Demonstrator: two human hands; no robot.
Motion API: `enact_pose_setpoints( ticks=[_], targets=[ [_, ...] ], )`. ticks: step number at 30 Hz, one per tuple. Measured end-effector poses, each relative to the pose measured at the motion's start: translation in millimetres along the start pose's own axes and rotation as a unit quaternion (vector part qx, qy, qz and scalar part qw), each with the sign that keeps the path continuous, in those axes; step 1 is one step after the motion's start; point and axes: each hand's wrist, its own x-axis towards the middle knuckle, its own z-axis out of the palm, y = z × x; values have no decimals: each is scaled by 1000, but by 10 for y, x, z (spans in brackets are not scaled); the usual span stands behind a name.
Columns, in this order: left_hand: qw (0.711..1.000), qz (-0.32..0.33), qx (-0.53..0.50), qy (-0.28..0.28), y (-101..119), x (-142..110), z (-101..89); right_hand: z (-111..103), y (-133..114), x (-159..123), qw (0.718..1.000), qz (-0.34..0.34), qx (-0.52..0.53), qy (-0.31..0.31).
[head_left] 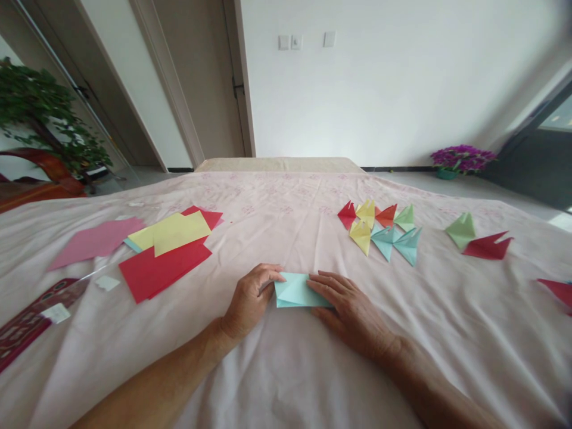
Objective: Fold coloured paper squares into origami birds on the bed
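A light-blue sheet of origami paper (pixel 292 291), folded into a flat oblong with a slanting crease, lies on the cloth right in front of me. My left hand (pixel 252 298) pinches its left end, thumb and index finger at the upper left corner. Over the right end lie the fingers of my right hand (pixel 351 310), nearly straight, with the thumb by the near edge, so that end of the paper is covered. Folded paper shapes in yellow (pixel 360 237), light blue (pixel 388 239) and red (pixel 347 214) stand in a cluster beyond my right hand.
Flat red sheets (pixel 163 271), yellow sheets (pixel 183 233) and pink sheets (pixel 96 241) lie at the left. A dark red patterned packet (pixel 27 325) is near the left edge. More folded shapes, green (pixel 462 229) and red (pixel 489 246), sit farther right. The pink cloth (pixel 277 238) has wrinkles.
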Motion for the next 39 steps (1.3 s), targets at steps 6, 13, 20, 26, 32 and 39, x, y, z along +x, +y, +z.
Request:
enact_pose_setpoints(
  ticks=[6, 13, 20, 26, 32, 39],
  targets=[
    [1000, -7, 23, -15, 29, 12, -1, 44, 66, -13, 999, 26, 40, 15],
    [990, 78, 102, -63, 116, 4, -16, 55, 159, -29, 989, 114, -5, 88],
    [930, 240, 256, -106, 405, -157, 1, -118, 101, -40, 965, 258, 11, 48],
    [930, 254, 186, -189, 540, -236, 194, -95, -11, -80, 950, 253, 183, 5],
    [971, 195, 116, -72, 437, -82, 142, -57, -2, -64, 949, 208, 235, 35],
    [992, 37, 113, 32, 354, 108, 56, -403, -122, 57, 996, 42, 19, 78]
  ],
)
